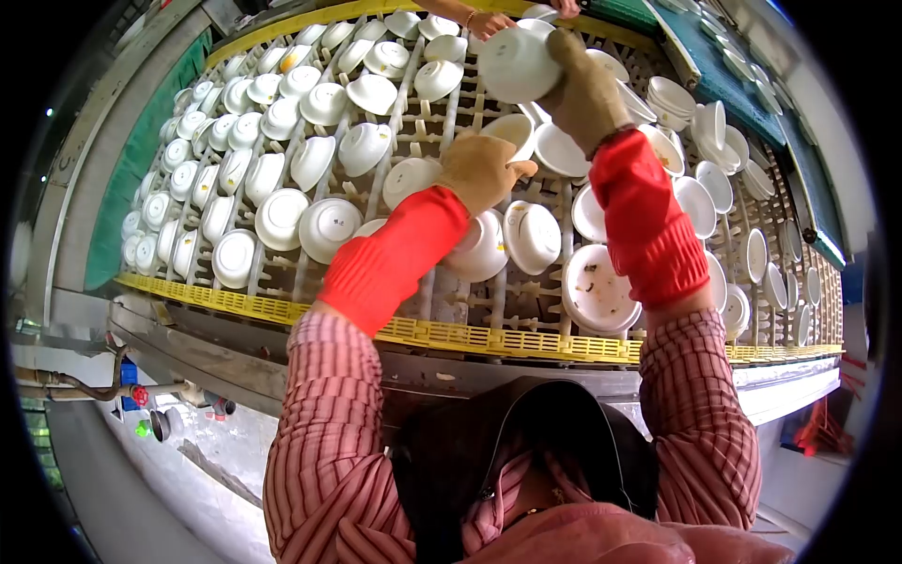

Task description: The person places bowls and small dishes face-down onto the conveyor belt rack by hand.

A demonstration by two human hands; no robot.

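Held bowl (515,68): white, round, smooth-walled, raised above the far half of the pegged conveyor bed (427,299). The worker's right hand (581,89), in a tan glove, is closed on the bowl's right side. The left hand (484,171), gloved alike, is partly curled low over the pegs beside an upturned bowl (411,179); whether it grips anything cannot be told from here. Directly beyond the held bowl is a co-worker's hand (488,23), crowding that side. White bowls fill the left of the bed in close rows, mostly tilted or base up. Nearer the worker, a soiled bowl (598,289) shows dark and orange residue. Red oversleeves (399,254) hide part of the bed. A yellow edge strip (451,336) borders the near side; a teal belt (728,80) carrying more dishes flanks the right.
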